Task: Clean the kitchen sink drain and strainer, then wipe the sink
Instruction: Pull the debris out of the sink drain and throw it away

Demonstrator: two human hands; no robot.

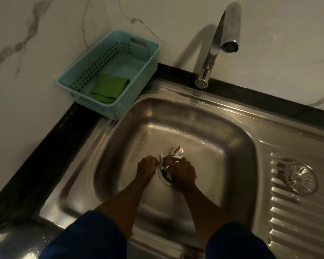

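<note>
Both my hands are down in the steel sink basin (204,128), over the drain opening (164,179). A crumpled, shiny wrapper (171,159) with pink and white print lies on the drain. My right hand (183,171) grips the wrapper from the right with curled fingers. My left hand (147,165) is curled at the wrapper's left edge and seems to pinch a bit of it. The round metal strainer (298,179) lies on the ribbed drainboard at the right, out of the drain. Most of the drain is hidden by the wrapper and my hands.
A light blue perforated basket (138,79) stands at the sink's back left corner with a folded green cloth (108,87) inside. The chrome tap (216,43) rises behind the basin. Marble walls close the back and left. Water drops dot the rim.
</note>
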